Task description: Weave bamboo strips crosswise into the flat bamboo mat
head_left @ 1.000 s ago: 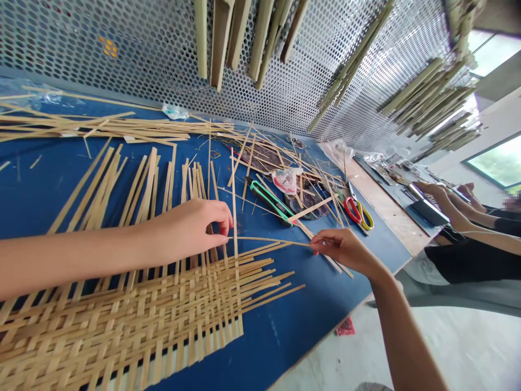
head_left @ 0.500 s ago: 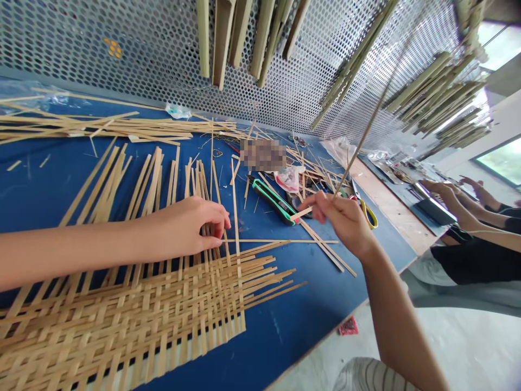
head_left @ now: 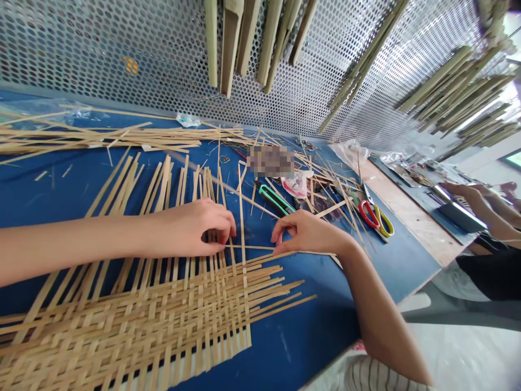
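A half-woven mat of bamboo strips (head_left: 154, 320) lies before me, its upright strips fanning toward the back and loose ends jutting right. Over the uprights, my left hand (head_left: 207, 225) is closed, thumb and forefinger pinching a thin crosswise bamboo strip (head_left: 258, 248). My right hand (head_left: 311, 233) is closed at the mat's right side, its fingertips at that crosswise strip. A second, motion-blurred strip (head_left: 222, 183) slants from the back left down to the right fingers. Whether the right fingertips grip one strip or both is hidden.
Behind the right hand lie a green-and-black utility knife (head_left: 277, 200), scissors with red and yellow handles (head_left: 376, 214) and scattered strips. Long strips (head_left: 163, 138) are piled along a perforated metal panel (head_left: 163, 54). At far right another person's arms (head_left: 472, 201) show.
My right hand has come down and left to the crosswise strip. The long strip it held upright has swung over to the left. My left hand keeps its pinch. The view has shifted slightly.
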Available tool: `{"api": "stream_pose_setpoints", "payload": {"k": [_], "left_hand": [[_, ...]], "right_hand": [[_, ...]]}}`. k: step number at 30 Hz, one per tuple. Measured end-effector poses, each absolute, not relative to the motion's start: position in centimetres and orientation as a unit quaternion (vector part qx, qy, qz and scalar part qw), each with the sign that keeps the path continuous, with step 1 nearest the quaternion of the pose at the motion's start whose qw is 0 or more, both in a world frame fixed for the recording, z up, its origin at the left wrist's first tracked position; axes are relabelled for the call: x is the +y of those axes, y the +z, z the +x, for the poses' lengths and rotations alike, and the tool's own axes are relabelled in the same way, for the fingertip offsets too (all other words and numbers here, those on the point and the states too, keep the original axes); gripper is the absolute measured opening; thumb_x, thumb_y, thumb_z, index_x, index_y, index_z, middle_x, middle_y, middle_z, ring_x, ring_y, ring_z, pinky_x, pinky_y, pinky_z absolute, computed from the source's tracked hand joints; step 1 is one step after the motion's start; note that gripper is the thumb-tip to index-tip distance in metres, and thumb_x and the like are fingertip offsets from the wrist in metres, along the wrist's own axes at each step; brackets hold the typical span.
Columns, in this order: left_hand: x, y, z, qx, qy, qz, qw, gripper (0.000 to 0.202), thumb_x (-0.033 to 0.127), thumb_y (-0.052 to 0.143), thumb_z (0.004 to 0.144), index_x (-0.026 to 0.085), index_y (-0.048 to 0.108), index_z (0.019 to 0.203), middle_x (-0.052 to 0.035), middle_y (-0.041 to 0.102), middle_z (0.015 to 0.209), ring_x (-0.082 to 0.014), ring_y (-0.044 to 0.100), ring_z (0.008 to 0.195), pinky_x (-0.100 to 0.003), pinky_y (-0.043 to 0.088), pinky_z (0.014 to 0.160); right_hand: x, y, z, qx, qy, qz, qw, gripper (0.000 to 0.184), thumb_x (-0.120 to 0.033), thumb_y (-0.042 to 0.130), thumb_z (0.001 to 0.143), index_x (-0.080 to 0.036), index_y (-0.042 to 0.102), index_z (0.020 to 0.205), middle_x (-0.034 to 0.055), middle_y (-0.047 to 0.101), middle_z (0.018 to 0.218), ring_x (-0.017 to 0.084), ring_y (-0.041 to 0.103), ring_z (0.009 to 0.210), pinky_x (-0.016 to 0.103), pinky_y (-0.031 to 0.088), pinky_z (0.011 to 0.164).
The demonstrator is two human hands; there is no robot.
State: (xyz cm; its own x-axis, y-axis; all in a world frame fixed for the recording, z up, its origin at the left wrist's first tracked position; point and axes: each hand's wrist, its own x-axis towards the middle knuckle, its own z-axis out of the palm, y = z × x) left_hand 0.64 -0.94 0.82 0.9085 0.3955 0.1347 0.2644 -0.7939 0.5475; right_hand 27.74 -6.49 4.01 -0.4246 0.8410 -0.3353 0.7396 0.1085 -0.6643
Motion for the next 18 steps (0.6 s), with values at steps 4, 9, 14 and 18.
{"api": "stream_pose_setpoints", "payload": {"k": [4,9,14,18], "left_hand": [[-0.7,0.6,0.8,0.164,0.126,0.936,0.285,0.014,0.022,0.060,0.081,0.021,0.062,0.067,-0.0004,0.073,0.095,-0.0172,0.065,0.090,-0.033,0.044,0.089],[-0.3,0.5,1.0,0.170,0.111,0.931,0.302,0.014,0.021,0.062,0.080,0.021,0.064,0.066,-0.0019,0.071,0.095,-0.0169,0.064,0.085,-0.030,0.047,0.080],[0.6,1.2,1.2,0.137,0.072,0.950,0.271,0.018,0.019,0.060,0.083,0.022,0.067,0.067,-0.0011,0.070,0.097,-0.0174,0.062,0.090,-0.030,0.044,0.082],[1.2,1.9,1.7,0.117,0.071,0.972,0.191,0.027,0.010,0.049,0.083,0.023,0.065,0.065,-0.0009,0.067,0.085,-0.0166,0.058,0.083,-0.030,0.039,0.073]], "right_hand": [[-6.4,4.0,27.7,-0.737,0.429,-0.520,0.046,0.015,-0.025,0.078,0.072,-0.013,0.076,0.080,-0.0018,0.065,0.067,0.009,0.048,0.057,0.022,0.033,0.053],[-6.4,3.9,27.5,-0.737,0.429,-0.521,0.036,0.009,-0.023,0.075,0.074,-0.014,0.075,0.076,-0.0060,0.055,0.055,0.008,0.042,0.052,0.023,0.031,0.053],[-6.5,3.4,27.5,-0.745,0.418,-0.519,0.040,0.008,-0.022,0.075,0.075,-0.015,0.071,0.075,-0.0068,0.052,0.056,0.007,0.039,0.051,0.022,0.029,0.052],[-6.5,3.3,27.2,-0.748,0.398,-0.530,0.034,0.005,-0.018,0.072,0.077,-0.014,0.069,0.075,-0.0071,0.050,0.056,0.007,0.038,0.052,0.023,0.029,0.053]]}}
